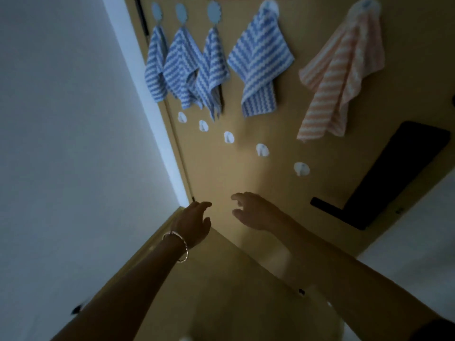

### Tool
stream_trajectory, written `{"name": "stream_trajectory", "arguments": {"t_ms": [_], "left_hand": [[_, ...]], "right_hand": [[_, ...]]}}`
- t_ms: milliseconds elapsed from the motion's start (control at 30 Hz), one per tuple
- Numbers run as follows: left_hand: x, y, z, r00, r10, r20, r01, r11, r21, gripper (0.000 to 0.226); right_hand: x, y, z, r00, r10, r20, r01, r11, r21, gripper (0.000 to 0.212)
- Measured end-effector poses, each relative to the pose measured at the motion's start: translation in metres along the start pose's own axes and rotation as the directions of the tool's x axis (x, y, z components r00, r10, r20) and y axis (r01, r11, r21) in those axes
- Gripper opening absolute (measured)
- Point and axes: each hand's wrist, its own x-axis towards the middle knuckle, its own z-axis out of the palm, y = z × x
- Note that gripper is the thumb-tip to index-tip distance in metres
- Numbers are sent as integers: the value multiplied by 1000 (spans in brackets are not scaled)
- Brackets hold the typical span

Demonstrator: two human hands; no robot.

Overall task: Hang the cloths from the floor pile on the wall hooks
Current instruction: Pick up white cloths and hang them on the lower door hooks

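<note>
Wavy-striped terry cloths [258, 60] on scalloped hooks [214, 12]

One head-worn wide-angle camera faces the tan panel [246, 173] from near, the frame tilted so the hanging cloths [261, 57] slant across its top.

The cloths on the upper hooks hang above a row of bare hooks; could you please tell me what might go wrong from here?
The pink cloth hangs low, close to the rightmost bare hook; reaching there could snag it and pull it down.
The three left blue cloths overlap, so tugging one may drag its neighbours.
Dim light may make that hook hard to catch.
</note>
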Motion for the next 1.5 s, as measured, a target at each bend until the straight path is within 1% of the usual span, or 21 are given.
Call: {"name": "stream_trajectory", "arguments": {"t_ms": [133, 233, 333, 433, 567, 633, 700, 800, 933, 1133, 1200, 1333, 1400, 1500], "left_hand": [[-39, -36, -30, 977, -185, -105, 184, 983, -11, 42], [-81, -57, -42, 947, -283, -149, 283, 959, -24, 42], [-128, -78, -53, 911, -359, -202, 362, 932, -20, 43], [-185, -104, -74, 860, -427, -279, 437, 899, -31, 43], [-279, -144, -109, 760, -522, -387, 542, 838, -66, 42], [-336, -166, -123, 704, -570, -424, 594, 800, -90, 41], [-399, -187, -135, 638, -617, -461, 643, 756, -122, 41], [-496, -219, -147, 521, -684, -511, 712, 678, -182, 41], [-616, -249, -154, 344, -763, -547, 787, 552, -275, 41], [-748, -270, -152, 109, -819, -563, 820, 394, -415, 41], [-784, -273, -145, 37, -835, -549, 812, 346, -470, 41], [-840, -278, -126, -91, -855, -511, 818, 228, -528, 41], [-856, -282, -119, -123, -861, -494, 819, 193, -540, 41], [-886, -300, -117, -187, -870, -457, 817, 120, -563, 42]], "right_hand": [[1, -47, 20, 986, -155, 63, 158, 987, -36, 48], [-7, -83, 37, 957, -251, 143, 265, 960, -89, 48], [-12, -120, 46, 929, -319, 186, 342, 933, -112, 48], [-20, -170, 63, 903, -378, 204, 406, 906, -121, 47], [-51, -260, 108, 830, -506, 235, 545, 825, -146, 47], [-80, -310, 140, 775, -565, 281, 618, 771, -155, 48], [-113, -359, 177, 702, -623, 346, 699, 696, -165, 49], [-165, -430, 233, 581, -692, 429, 806, 564, -180, 49], [-233, -512, 299, 432, -740, 516, 898, 405, -171, 49], [-317, -605, 379, 244, -749, 616, 970, 201, -140, 49], [-343, -624, 406, 178, -733, 656, 984, 138, -113, 50], [-383, -655, 462, 54, -679, 732, 998, 23, -52, 50], [-394, -668, 483, 9, -668, 744, 1000, -16, -27, 50], [-417, -699, 526, -101, -635, 766, 994, -93, 54, 50]]}}
